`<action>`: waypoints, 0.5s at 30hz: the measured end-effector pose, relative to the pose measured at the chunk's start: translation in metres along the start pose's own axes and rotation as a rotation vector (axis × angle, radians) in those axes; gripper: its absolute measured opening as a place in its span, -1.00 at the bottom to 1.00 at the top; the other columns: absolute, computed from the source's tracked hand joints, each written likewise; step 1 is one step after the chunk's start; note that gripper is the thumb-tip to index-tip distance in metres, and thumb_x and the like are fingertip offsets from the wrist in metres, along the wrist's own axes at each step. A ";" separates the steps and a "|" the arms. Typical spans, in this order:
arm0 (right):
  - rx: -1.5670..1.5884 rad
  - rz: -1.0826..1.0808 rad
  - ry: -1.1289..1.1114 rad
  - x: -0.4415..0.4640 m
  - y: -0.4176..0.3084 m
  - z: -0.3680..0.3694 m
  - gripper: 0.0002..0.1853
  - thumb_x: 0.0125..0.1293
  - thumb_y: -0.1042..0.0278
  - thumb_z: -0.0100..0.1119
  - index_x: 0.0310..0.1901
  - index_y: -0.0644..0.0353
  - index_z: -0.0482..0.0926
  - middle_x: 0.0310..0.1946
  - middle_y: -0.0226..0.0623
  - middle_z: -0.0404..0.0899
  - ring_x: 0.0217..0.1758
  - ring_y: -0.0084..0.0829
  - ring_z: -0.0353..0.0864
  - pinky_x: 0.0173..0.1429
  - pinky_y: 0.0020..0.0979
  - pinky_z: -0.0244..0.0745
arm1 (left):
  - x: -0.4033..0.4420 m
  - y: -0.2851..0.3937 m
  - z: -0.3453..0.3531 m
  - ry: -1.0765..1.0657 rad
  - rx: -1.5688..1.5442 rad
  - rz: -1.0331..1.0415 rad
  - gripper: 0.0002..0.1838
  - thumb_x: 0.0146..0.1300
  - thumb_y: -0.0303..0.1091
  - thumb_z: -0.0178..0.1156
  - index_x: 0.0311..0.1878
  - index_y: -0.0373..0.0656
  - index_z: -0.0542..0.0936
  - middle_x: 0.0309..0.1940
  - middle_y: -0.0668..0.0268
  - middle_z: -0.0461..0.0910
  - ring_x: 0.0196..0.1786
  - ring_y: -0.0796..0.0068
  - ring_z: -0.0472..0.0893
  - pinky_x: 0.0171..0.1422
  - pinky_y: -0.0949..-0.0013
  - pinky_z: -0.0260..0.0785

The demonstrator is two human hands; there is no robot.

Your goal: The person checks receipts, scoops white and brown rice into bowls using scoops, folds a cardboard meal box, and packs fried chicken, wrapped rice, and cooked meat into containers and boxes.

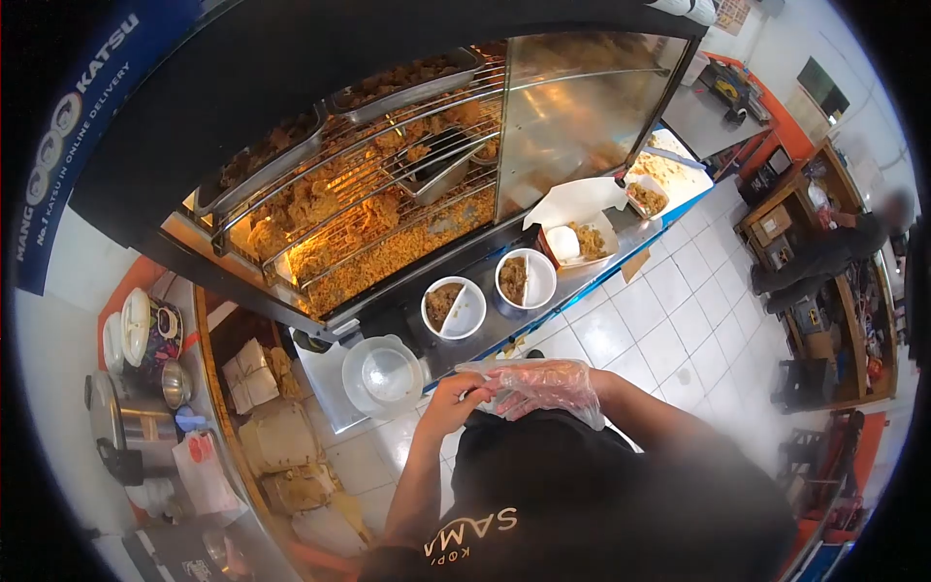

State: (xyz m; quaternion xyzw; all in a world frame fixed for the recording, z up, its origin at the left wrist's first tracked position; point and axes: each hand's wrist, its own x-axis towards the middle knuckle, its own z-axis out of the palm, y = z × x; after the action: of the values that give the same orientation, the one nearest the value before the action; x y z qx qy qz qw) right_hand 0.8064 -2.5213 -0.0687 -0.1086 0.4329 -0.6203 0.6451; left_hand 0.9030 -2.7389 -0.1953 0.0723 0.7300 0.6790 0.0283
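My left hand is bare and pinches the edge of a clear plastic glove. The glove covers my right hand, whose fingers look stretched out inside the loose plastic, pointing left. Both hands are in front of my black shirt, just below the counter. Closest to them on the counter are a round translucent tub and a divided white bowl with brown meat in one half. A second divided bowl stands beside it, also half filled with meat.
A heated display cabinet with fried chicken on racks and metal trays stands behind the counter. An open takeaway box holds rice and chicken pieces. Pots crowd the left side. A person is by shelves at right.
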 end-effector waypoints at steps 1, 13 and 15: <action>0.007 -0.009 -0.001 0.002 0.007 -0.006 -0.16 0.42 -0.19 0.08 0.52 0.20 0.09 0.43 -0.18 0.26 0.37 -0.22 0.38 0.43 -0.16 0.28 | 0.002 0.008 0.002 0.010 0.016 0.028 -0.85 0.31 -0.38 0.24 -0.34 -0.26 0.63 -0.47 0.29 0.58 -0.39 0.49 0.52 -0.28 0.39 0.32; -0.138 -0.160 -0.007 -0.031 0.022 -0.025 -0.23 0.48 -0.08 0.03 0.52 0.23 0.07 0.49 -0.20 0.19 0.54 -0.28 0.15 0.56 -0.23 0.07 | 0.021 0.007 -0.013 0.216 0.377 0.182 -0.81 0.17 -0.54 0.22 -0.52 -0.31 0.44 -0.59 0.16 0.38 -0.49 0.24 0.43 -0.38 0.26 0.24; -0.023 -0.211 0.026 -0.041 0.027 -0.024 -0.26 0.49 -0.03 0.02 0.52 0.23 0.07 0.49 -0.19 0.18 0.56 -0.29 0.13 0.58 -0.25 0.03 | 0.030 0.012 -0.014 0.246 0.474 0.242 -0.82 0.17 -0.54 0.21 -0.52 -0.31 0.44 -0.58 0.14 0.39 -0.47 0.21 0.44 -0.37 0.24 0.25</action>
State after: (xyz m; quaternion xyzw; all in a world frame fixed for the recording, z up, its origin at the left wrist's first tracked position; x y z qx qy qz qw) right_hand 0.8145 -2.4694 -0.0838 -0.1530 0.4346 -0.6811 0.5691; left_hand 0.8726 -2.7475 -0.1809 0.0805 0.8522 0.4918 -0.1594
